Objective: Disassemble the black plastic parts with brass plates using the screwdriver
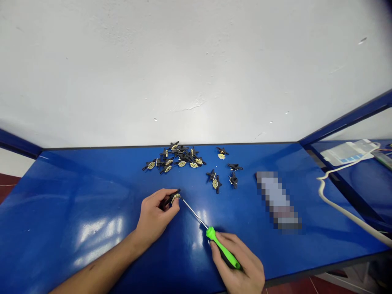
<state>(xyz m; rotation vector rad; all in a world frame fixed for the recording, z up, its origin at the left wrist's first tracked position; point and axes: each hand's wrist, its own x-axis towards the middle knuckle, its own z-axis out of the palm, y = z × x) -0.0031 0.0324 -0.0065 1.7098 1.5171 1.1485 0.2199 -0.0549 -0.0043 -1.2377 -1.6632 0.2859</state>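
Observation:
My left hand (159,212) is closed around a small black plastic part with a brass-coloured disc (175,197), held just above the blue table. My right hand (237,261) grips a screwdriver (221,246) with a green and black handle. Its metal shaft points up and left, and the tip meets the held part near the disc. Beyond the hands lies a pile of similar black parts with brass-coloured discs (182,163). A few more such parts (215,183) lie apart to the right of that pile.
The blue table (101,183) backs onto a white wall (190,73). On its right lies a pixelated oblong object (278,200). A white cable (337,206) crosses the right edge, near a pale flat packet (349,152).

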